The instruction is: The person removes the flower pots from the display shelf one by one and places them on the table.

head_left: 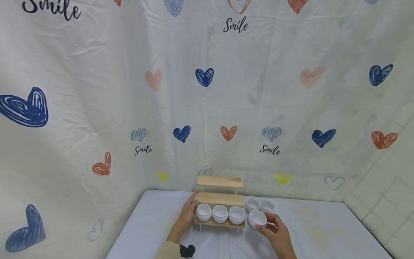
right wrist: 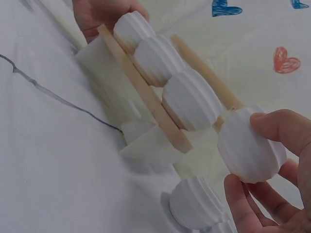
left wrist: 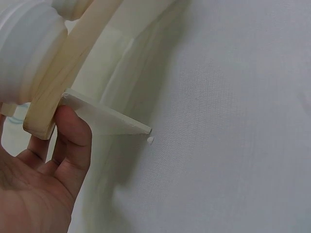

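Observation:
A tiered wooden display stand with pale legs stands on the table. Three small white ribbed cups sit in a row on its lowest board; the two boards above are bare. My left hand grips the stand's left side, and the left wrist view shows its fingers at the end of a board. In my right hand is another white ribbed cup, pinched between thumb and fingers beside the row's right end. Its open mouth faces up in the head view.
Two more white cups, one nearer the stand and one to its right, stand on the white-covered table. A curtain printed with hearts hangs behind the table. A dark heart print shows near the left wrist.

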`<state>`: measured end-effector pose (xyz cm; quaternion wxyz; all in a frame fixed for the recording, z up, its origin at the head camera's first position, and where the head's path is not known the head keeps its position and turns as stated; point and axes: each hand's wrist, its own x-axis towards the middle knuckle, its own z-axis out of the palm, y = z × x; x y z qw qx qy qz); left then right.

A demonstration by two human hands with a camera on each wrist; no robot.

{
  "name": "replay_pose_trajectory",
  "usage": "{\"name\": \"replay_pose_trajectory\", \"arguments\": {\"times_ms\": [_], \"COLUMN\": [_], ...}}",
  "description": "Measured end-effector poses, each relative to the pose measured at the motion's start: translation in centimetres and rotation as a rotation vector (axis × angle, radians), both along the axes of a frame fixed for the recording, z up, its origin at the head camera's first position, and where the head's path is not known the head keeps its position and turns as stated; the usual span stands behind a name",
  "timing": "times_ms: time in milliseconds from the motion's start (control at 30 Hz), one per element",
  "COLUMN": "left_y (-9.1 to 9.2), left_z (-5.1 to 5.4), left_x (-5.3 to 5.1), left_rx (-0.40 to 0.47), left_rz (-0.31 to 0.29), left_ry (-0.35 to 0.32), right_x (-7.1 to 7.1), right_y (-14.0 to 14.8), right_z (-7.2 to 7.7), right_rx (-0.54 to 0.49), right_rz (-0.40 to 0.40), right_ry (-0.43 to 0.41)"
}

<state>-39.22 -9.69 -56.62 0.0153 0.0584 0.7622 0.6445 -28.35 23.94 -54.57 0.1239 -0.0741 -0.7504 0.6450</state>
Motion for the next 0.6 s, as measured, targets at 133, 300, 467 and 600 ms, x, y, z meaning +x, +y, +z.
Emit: {"name": "replay_pose_trajectory", "arguments": {"times_ms": [133,300,467,600], "left_y": [0.0,-0.1,-0.1,-0.1], "left_z": [-0.1,-0.1,-0.2,-0.1], "left_x": [0.0,-0.1,-0.1,0.1], "left_rx": [0.001,0.003,0.004,-0.005], "left_rz": [-0.004,-0.007,-0.004,-0.003], "left_ry": [-0.001,0.000,-0.003,0.003], "right_x": [0.3,0.5,0.5,0.6], "right_y": [0.2,0.5,0.7,0.8], "right_z": [-0.1,-0.3,-0.9,-1.2], "right_rx": [0.019,0.045,0.078,0.101], "right_rz": [0.004,0.008,0.017,0.033], "right_ry": [-0.033,-0.059,-0.089,-0.136]}}
